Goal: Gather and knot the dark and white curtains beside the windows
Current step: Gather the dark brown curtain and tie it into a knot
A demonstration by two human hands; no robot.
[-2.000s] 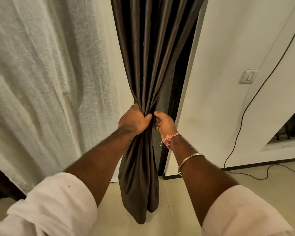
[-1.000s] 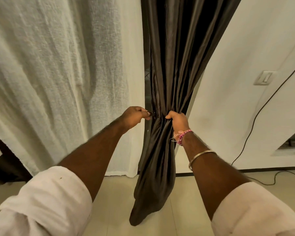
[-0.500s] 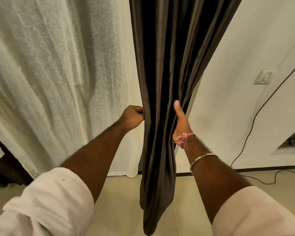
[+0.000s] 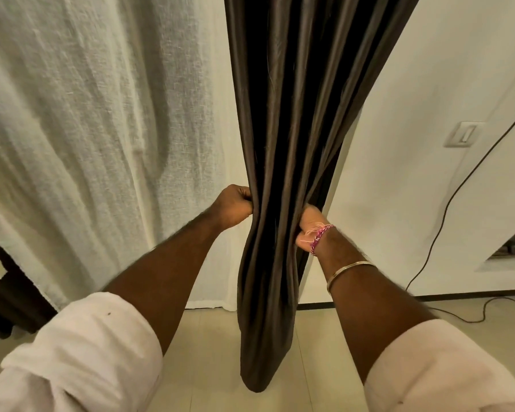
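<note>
Hands on the dark curtain (image 4: 280,144) now, one each side, at about waist height. Our left hand (image 4: 232,208) is fisted at the curtain's left edge, fingers curled tight on the fabric there. Our right hand (image 4: 308,226) is on the right edge, mostly tucked behind the folds; what shows looks curled round the cloth, but we can't see the fingertips themselves. Between the two hands the curtain bunches into narrow vertical pleats, then hangs down in a loose tail (image 4: 259,352) that ends just above the floor (image 4: 324,352).

White curtain (image 4: 101,129) hangs to the left, spread wide, ungathered, not in either hand. It sits just beside the dark one, w/ a pale strip between them. Wall (image 4: 428,144) to the right carries a switch (image 4: 463,134) and a thin black cable (image 4: 446,209) running down to the floor, well apart from our hands.

Step in hand, as we judge it: gathering the dark curtain into one rope before the knot. No knot yet, no loop formed; the white one is not started. So we're early in the task.

Next move prob. needs both edges squeezed together into one bundle, one hand holding that bundle firm while the other lifts the tail up and round to make the loop. Fabric looks slick and heavy-ish, so pleats may slide out if the hold slackens. Keep tension upward, and leave enough tail to pass through.
</note>
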